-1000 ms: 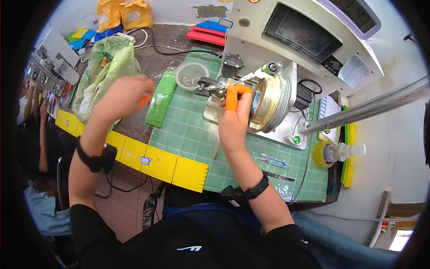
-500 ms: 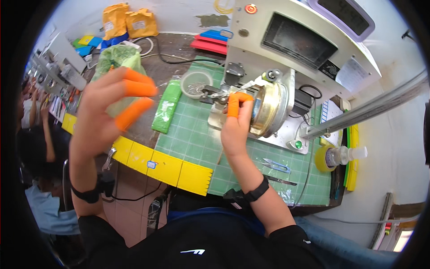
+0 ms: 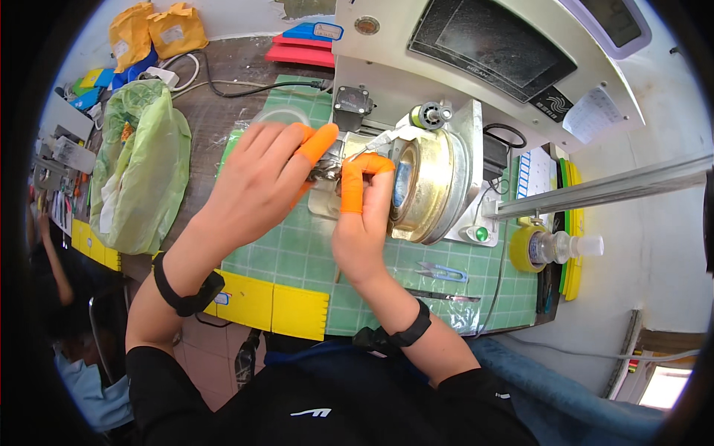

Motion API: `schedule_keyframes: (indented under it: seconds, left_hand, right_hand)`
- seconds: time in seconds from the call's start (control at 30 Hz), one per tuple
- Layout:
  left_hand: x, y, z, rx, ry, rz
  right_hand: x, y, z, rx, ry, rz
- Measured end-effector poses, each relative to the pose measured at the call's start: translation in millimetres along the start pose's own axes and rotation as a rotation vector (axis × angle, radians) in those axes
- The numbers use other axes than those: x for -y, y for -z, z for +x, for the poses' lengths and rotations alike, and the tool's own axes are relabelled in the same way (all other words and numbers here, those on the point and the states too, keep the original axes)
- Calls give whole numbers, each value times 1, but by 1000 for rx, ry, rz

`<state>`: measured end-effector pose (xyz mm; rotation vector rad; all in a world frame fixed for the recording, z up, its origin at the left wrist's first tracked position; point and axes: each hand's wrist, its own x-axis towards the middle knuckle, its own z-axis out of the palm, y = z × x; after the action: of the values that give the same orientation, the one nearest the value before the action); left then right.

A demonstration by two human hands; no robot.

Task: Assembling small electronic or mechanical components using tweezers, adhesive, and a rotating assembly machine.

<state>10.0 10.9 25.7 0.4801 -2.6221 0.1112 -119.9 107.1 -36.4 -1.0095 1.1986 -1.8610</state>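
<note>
Orange finger cots cover fingertips on both hands. My left hand (image 3: 256, 182) reaches over the bench with its thumb and fingers drawn together at a small metal clamp (image 3: 327, 165) on the machine; whatever they pinch is hidden. Close beside it, my right hand (image 3: 364, 223) is closed, with curled fingers held between the clamp and a brass-coloured wheel (image 3: 420, 186). Anything inside that grip is too small or covered to make out. A pale pointed arm (image 3: 381, 141) of the machine ends just above the right fingertips.
The machine (image 3: 387, 52) with its dark screen (image 3: 491, 48) stands behind the wheel. A round clear bowl (image 3: 286, 114) is partly hidden behind my left hand. Blue thread snips (image 3: 443, 273) and tweezers (image 3: 444, 296) lie on the green mat (image 3: 297, 256). A green plastic bag (image 3: 152, 186) is at left.
My left hand has come right and down from the air to the clamp, its fingers closing together. My right hand stays by the wheel. The machine's red button light has gone dark.
</note>
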Motion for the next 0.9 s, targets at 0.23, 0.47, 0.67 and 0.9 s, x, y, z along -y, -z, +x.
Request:
schedule_keyframes:
  seconds: [0.23, 0.47, 0.67, 0.9]
  left_hand:
    - [19, -16, 0, -359, -398, -200]
    - [7, -16, 4, -381, -238, -320]
    - [1, -5, 15, -271, 131, -687]
    - [-2, 17, 28, -31, 196, -819]
  right_hand:
    - [0, -6, 0, -10, 43, 20]
    - [5, -7, -3, -43, 58, 36]
    - [10, -8, -6, -66, 15, 30]
    - [-2, -14, -8, -99, -3, -60]
